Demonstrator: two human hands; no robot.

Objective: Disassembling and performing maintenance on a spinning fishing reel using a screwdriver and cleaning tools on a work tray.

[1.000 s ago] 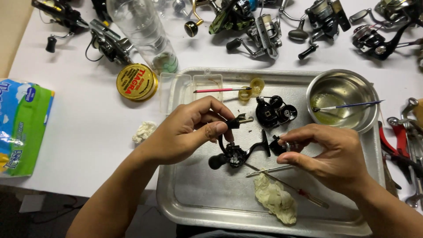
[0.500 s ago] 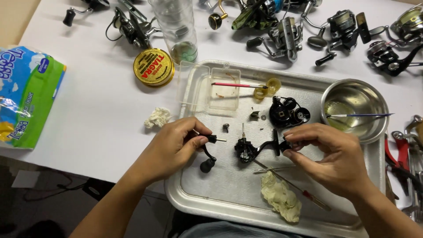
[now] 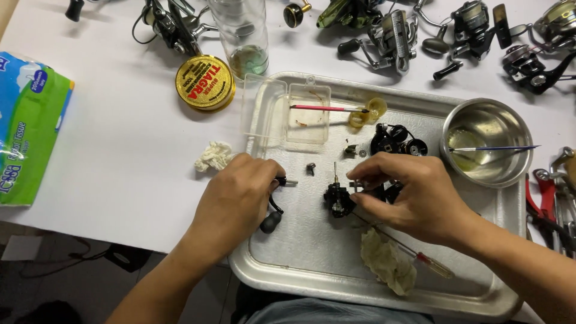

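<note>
Your left hand [image 3: 237, 201] grips the handle [image 3: 273, 210] on the tray [image 3: 300, 264]; your right hand [image 3: 414, 195] pinches the reel body [image 3: 339, 200], whose loose screw [image 3: 311, 168], lying between both grips, could roll away if nudged.

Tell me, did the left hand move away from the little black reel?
Yes. The left hand pulled the crank handle leftward, off the reel body, toward the tray edge.

Steel bowl [image 3: 487, 127], gold round tin [image 3: 205, 83], green tissue pack [image 3: 30, 129]
</note>
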